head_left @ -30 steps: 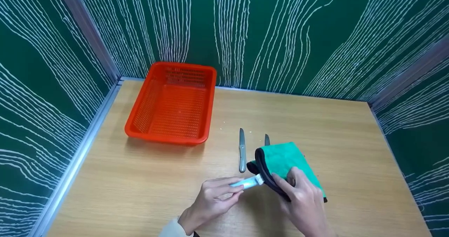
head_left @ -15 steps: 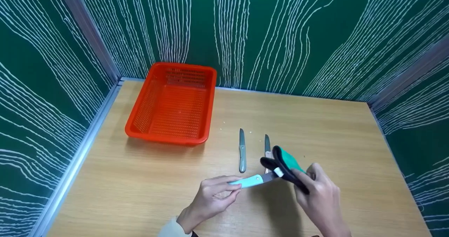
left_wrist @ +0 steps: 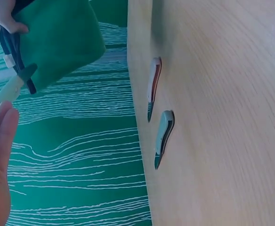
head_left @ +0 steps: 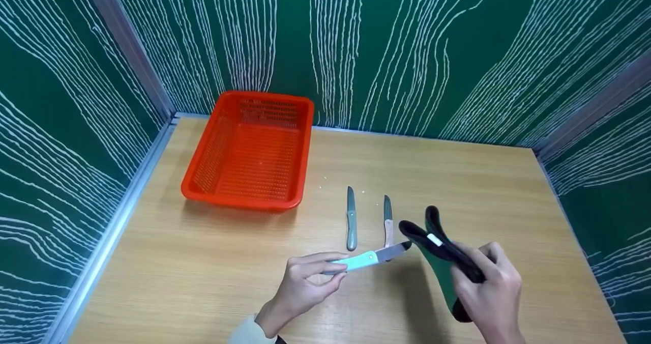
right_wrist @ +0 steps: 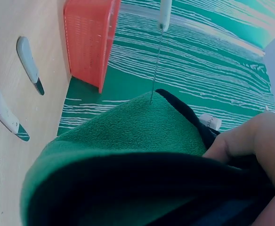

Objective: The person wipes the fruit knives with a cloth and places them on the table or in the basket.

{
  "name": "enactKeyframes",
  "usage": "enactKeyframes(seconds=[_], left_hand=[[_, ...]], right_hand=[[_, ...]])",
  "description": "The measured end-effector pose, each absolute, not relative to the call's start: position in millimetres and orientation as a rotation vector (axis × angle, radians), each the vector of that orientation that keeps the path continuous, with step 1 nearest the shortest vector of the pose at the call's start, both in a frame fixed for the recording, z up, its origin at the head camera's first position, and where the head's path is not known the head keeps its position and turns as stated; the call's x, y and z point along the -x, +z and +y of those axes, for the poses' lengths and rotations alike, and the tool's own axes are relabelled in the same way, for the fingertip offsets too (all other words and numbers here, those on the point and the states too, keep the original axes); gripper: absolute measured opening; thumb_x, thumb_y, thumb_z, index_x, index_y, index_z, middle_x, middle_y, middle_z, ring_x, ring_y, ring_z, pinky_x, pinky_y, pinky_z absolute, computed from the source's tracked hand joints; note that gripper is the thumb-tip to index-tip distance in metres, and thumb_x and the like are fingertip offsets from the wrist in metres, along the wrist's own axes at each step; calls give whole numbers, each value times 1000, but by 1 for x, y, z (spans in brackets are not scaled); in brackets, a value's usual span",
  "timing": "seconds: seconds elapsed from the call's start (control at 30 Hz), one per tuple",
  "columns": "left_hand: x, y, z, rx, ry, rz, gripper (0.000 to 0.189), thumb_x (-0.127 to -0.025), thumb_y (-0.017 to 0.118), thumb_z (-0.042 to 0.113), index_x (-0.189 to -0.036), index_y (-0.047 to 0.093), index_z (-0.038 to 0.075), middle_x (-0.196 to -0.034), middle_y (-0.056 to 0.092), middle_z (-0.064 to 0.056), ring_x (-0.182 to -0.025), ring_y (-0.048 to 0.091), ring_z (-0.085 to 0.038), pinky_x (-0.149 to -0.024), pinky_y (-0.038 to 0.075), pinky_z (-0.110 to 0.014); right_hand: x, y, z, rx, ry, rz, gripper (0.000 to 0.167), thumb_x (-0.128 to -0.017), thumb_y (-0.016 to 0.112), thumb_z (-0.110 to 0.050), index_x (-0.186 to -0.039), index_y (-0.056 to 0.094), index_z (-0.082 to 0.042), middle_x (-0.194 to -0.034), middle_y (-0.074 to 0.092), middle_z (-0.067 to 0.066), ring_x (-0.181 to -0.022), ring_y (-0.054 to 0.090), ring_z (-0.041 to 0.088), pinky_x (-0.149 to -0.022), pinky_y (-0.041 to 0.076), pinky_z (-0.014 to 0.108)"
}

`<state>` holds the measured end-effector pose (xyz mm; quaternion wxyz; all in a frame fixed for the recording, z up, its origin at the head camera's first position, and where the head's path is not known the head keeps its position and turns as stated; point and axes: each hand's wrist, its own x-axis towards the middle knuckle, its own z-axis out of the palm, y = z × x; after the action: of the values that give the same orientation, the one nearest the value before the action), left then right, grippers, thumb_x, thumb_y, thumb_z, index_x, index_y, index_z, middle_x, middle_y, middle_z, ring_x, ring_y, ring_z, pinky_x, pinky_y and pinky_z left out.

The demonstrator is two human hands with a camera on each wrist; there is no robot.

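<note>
My left hand pinches the turquoise handle of a small knife above the table, its blade pointing right. In my right hand is a folded green cloth with a black border and a small white tag. The cloth's folded edge hangs by the blade tip; whether they touch, I cannot tell. Behind the held knife, a knife with a pale pinkish handle lies on the table. To its left lies another with a grey-green handle. Both blades point away from me.
A red plastic basket with perforated walls stands at the back left of the wooden table. Green panels with white wavy lines enclose the back and sides. Tiny white crumbs lie between basket and knives.
My right hand has moved right with the cloth, drawing it along the blade and off it. The blade now shows. My left hand has barely moved.
</note>
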<state>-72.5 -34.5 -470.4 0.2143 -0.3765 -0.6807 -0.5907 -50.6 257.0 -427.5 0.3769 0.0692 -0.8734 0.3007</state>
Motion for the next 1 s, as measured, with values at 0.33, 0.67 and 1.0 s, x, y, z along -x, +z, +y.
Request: enactKeyframes(seconds=[0.33,0.67,1.0], left_hand=[[71,-475,-34,1022,-1728,-1867,22,-68,71,-18,-88,71,-9,-95,69,-23,-87,69,-28,-67,57,-25],[70,-473,-33,1011,-1717,-1869,22,-68,72,-18,-88,71,-9,-95,69,-22,-86,69,-30,-71,57,-26],[68,-470,-32,957,-1766,-1885,22,-68,73,-16,-88,72,-7,-95,70,-20,-88,69,-27,-74,57,-32]], right_hand=[[43,-413,262,59,876,-2269,24,-64,64,16,-82,72,2,-68,48,-1,-54,39,7,-47,30,15],[41,-401,250,71,921,-2260,10,-69,66,10,-72,65,1,-65,47,-1,-52,37,6,-45,28,16],[39,-406,224,-178,1016,-2192,18,-65,71,11,-72,67,-5,-65,48,-2,-52,38,2,-43,28,16]])
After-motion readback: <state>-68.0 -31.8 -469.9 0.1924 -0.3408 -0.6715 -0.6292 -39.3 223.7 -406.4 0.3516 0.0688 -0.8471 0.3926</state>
